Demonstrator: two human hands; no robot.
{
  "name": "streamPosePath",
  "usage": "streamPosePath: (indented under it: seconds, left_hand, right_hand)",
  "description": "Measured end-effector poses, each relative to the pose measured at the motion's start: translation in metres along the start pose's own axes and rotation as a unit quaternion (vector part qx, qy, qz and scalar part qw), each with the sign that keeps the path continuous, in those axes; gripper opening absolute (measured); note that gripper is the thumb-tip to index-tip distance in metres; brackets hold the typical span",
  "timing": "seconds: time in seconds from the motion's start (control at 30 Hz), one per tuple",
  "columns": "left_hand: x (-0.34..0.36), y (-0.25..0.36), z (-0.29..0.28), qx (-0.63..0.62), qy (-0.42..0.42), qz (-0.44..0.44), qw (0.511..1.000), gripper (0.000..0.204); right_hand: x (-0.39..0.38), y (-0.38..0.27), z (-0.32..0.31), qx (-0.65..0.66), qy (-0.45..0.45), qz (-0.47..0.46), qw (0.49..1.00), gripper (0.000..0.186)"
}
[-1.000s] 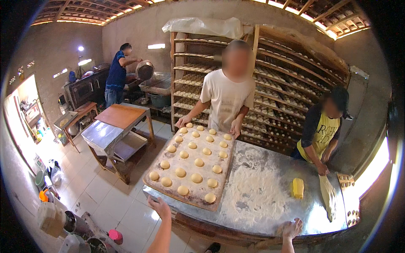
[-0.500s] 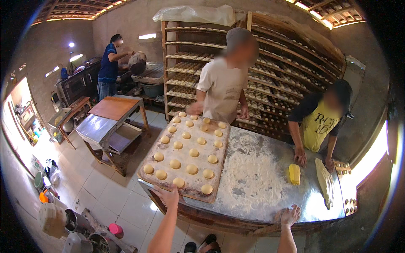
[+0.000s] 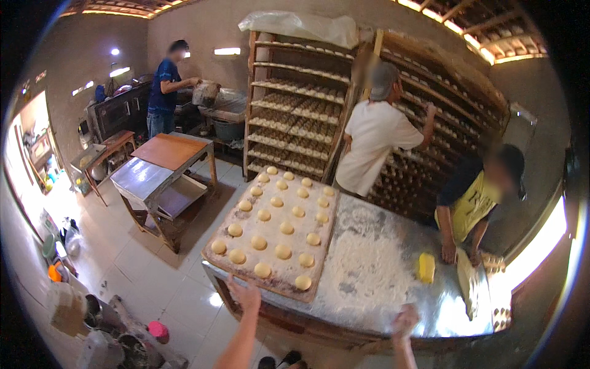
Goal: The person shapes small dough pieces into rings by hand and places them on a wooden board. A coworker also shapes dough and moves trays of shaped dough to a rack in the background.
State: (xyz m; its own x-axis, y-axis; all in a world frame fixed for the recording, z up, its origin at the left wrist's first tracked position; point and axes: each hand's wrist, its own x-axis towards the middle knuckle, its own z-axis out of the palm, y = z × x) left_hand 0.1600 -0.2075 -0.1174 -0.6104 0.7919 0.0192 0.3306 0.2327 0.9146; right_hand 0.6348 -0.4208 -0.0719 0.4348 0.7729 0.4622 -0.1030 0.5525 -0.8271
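My left hand (image 3: 245,294) is open, its fingers spread beside the near edge of a floured wooden board (image 3: 246,216). Nothing is in it. Rows of round, pale yellow dough balls (image 3: 283,251) sit on that board, which lies on the left end of the metal-topped table (image 3: 393,319). Over the table's front edge is my right hand (image 3: 405,320), smeared by motion, so its fingers are unclear. White flour (image 3: 364,264) is spread across the middle of the tabletop. Farther right lie a yellow block (image 3: 426,268) and a long pale strip of dough (image 3: 467,286).
A person in yellow and black (image 3: 470,209) leans over the dough strip. Another in a pale shirt (image 3: 376,144) faces the tall rack (image 3: 251,104) of loaded trays. A smaller table (image 3: 142,175) stands left; pots and buckets (image 3: 101,313) crowd the floor lower left.
The pale-shirted person has turned from the board to the rack, with an arm raised. My right hand has shifted slightly left and down. My left hand has drawn slightly away from the board.
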Motion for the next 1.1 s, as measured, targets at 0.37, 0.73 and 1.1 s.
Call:
streamPosePath:
  seconds: [0.37,0.73,1.1]
  left_hand:
    - [0.138,-0.005,-0.04,0.134,0.018,0.052,0.989,0.06]
    - [0.137,-0.001,-0.065,0.09,-0.036,0.093,0.991,0.063]
    - [0.196,-0.028,-0.07,0.008,-0.128,-0.01,0.992,0.05]
  right_hand:
    - [-0.031,0.07,0.301,-0.656,-0.266,-0.046,0.705,0.086]
    - [-0.045,0.047,0.295,-0.62,-0.331,0.026,0.711,0.086]
    - [0.193,0.134,0.148,-0.67,-0.07,-0.065,0.736,0.02]
